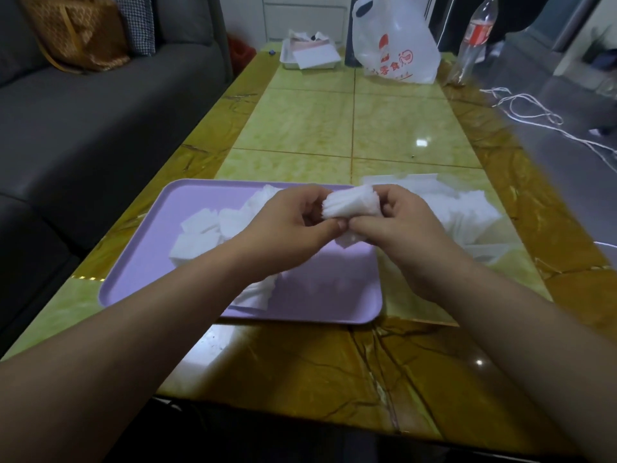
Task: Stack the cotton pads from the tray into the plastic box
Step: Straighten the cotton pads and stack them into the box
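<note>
While both hands (293, 225) (397, 225) pinch a bunch of cotton pads (350, 203), more pads (200, 235) wait left, plastic box (467, 212) right part-filled.

Both hands meet above the lilac tray (133, 262): left hand (287, 225) and right hand (397, 225) together grip a bunched stack of cotton pads (350, 203). Loose pads (203, 232) lie in the tray. Clear plastic box (467, 208) stands just right, holding pads.
</note>
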Available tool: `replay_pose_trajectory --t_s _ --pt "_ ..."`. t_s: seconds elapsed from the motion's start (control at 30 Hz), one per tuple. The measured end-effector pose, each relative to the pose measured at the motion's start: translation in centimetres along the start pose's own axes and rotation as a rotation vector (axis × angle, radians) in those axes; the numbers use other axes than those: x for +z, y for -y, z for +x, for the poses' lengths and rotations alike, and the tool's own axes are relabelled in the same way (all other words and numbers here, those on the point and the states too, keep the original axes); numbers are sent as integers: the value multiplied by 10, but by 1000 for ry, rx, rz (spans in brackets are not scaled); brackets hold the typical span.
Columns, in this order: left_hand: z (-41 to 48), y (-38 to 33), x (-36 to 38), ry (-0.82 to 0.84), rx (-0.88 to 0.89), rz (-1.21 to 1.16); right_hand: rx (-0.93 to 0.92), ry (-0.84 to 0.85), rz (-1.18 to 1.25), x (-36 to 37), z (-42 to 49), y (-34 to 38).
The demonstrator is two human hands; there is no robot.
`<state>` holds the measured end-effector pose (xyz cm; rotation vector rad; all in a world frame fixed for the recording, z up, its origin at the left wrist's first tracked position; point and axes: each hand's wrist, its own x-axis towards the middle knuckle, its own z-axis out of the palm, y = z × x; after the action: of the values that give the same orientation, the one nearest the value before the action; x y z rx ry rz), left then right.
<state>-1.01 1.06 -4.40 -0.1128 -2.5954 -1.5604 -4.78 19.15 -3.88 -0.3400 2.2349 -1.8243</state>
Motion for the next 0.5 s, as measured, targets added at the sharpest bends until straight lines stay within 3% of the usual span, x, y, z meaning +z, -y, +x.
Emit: replay_pose_trajectory --t_s 0.13,0.27,0.5 --pt "19 -19 19 17 -68 -122 -40 -162 -41 -31 -3 7" --pt "33 -34 51 30 -121 -63 -69 -322 -246 -57 -6 10" --pt "35 -28 69 58 -122 112 17 -231 -610 -70 -2 -6"
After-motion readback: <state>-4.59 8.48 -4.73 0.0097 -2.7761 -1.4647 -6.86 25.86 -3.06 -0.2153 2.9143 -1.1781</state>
